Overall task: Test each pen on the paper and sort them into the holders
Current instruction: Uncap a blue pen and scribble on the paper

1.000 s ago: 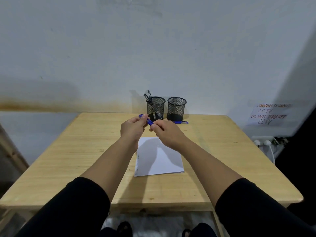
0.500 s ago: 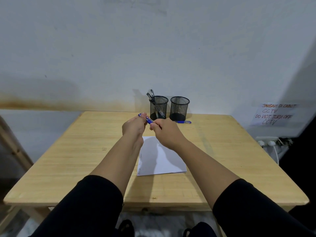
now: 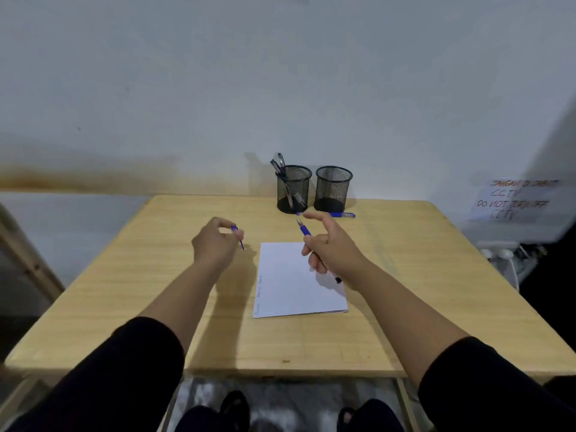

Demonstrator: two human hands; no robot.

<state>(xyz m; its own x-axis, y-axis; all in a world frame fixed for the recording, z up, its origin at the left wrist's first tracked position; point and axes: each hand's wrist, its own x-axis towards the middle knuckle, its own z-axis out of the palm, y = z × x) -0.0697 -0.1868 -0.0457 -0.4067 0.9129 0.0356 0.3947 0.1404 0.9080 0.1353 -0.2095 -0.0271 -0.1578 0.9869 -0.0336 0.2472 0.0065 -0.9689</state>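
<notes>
My right hand (image 3: 330,247) grips an uncapped blue pen (image 3: 304,228) above the top right of the white paper (image 3: 293,285), its tip pointing away toward the holders. Off to the left of the paper, my left hand (image 3: 215,241) pinches the blue pen cap (image 3: 239,238). Two black mesh holders stand at the table's far edge. The left holder (image 3: 293,190) contains a few dark pens; the right holder (image 3: 333,188) looks empty. Another blue pen (image 3: 338,214) lies on the table in front of the holders.
The wooden table (image 3: 124,275) stands against a white wall. A paper sign (image 3: 514,199) hangs on the wall at the right, with plugs and cables (image 3: 501,257) below it. My feet show under the table's near edge.
My hands were together on the capped blue pen; they have pulled apart, the cap coming away in my left hand and the pen staying in my right.
</notes>
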